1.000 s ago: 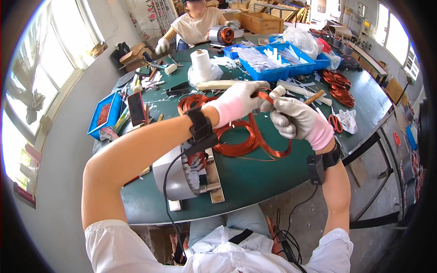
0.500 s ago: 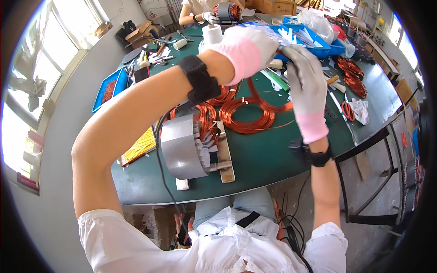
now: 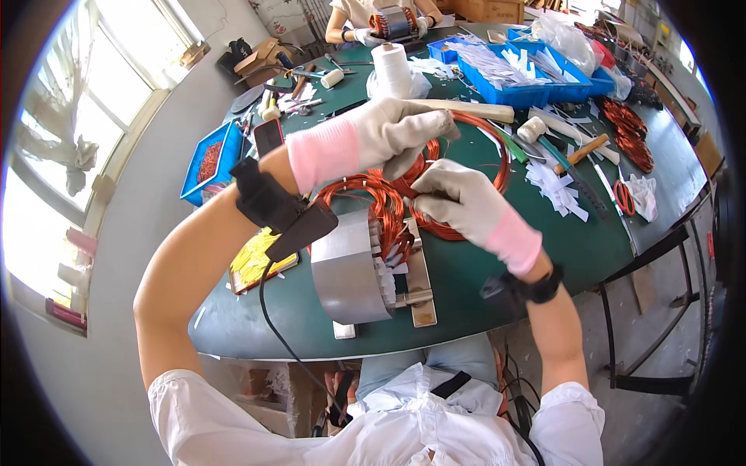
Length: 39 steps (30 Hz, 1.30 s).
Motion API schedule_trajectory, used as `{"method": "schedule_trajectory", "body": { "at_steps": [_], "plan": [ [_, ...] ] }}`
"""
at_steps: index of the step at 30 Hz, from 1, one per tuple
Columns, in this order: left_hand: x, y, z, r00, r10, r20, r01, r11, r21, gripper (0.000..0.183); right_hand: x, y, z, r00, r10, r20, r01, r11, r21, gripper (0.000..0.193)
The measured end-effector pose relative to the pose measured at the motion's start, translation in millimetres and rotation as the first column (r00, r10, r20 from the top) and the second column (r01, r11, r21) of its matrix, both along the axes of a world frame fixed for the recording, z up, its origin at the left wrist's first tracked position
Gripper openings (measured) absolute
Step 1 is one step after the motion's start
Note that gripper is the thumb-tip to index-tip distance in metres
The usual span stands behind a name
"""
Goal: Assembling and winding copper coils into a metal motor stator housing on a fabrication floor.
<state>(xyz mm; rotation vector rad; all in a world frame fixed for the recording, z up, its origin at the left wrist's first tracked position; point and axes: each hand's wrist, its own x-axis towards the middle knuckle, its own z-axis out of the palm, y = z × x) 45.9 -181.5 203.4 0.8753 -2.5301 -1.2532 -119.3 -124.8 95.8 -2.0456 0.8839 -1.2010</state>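
Both of my hands wear white gloves with pink cuffs. My left hand [image 3: 396,136] is closed at the upper part of a copper wire coil [image 3: 502,167], which arches away to the right from its fingertips. Lower down, my right hand [image 3: 458,198] pinches the coil's wires beside the winding. Just in front of the hands lies a grey motor stator [image 3: 350,268] on wooden blocks [image 3: 422,291]. Copper windings [image 3: 381,202] spill from its right end, among white insulating slips. My gloves hide part of the coil.
A white thread spool [image 3: 391,71] stands behind my left hand. Blue bins [image 3: 497,89] of paper strips, mallets [image 3: 536,132] and red-handled scissors [image 3: 624,198] lie right. Yellow strips [image 3: 260,260] and a blue tray [image 3: 206,167] are left. Across the table a co-worker's hands hold another stator [image 3: 394,22].
Both hands have come down and nearer, my left one also leftward. The coil that lay flat is now raised between them, close to the stator's windings.
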Motion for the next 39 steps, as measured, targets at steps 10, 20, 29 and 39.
{"method": "schedule_trajectory", "body": {
  "at_steps": [10,20,29,39],
  "plan": [
    [-13,-14,-32,0.990,0.072,-0.119,-0.114,0.909,-0.400,0.044,-3,-20,-14,0.874,-0.287,0.392,0.235,0.956,0.177,0.097],
    [-14,-34,-49,0.807,-0.527,0.266,0.468,0.846,0.256,0.044,-19,2,-11,0.604,-0.257,0.754,-0.102,0.914,0.394,0.067],
    [-8,3,-44,0.786,-0.295,0.543,0.296,0.951,0.087,0.033,12,67,-96,0.812,-0.277,0.514,0.076,0.923,0.378,0.075],
    [138,137,-161,0.427,0.870,-0.246,-0.812,0.488,0.320,0.027,43,64,-120,0.815,-0.232,0.531,-0.026,0.901,0.433,0.079]
  ]
}}
